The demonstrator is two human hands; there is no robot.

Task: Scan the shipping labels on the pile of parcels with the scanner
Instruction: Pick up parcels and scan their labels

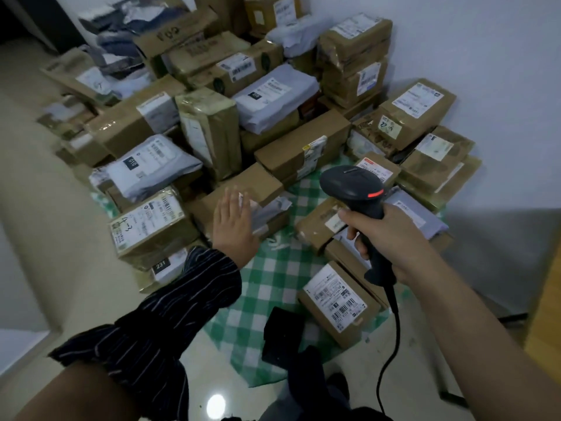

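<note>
A large pile of parcels (212,117), brown cardboard boxes and grey mailer bags with white shipping labels, fills the corner of the room. My right hand (391,238) grips the handle of a black corded barcode scanner (352,183), its head pointing away over the parcels with a red light showing. My left hand (233,223), fingers straight, reaches out over a low brown box (252,186) in the middle. A small box with a barcode label (337,302) lies nearest me on the green checked cloth (273,284).
The white wall (485,71) bounds the pile on the right. The scanner's black cable (391,344) hangs down toward the shiny floor (212,390). A dark cloth (285,338) lies by my feet. A wooden surface (546,314) stands at the far right.
</note>
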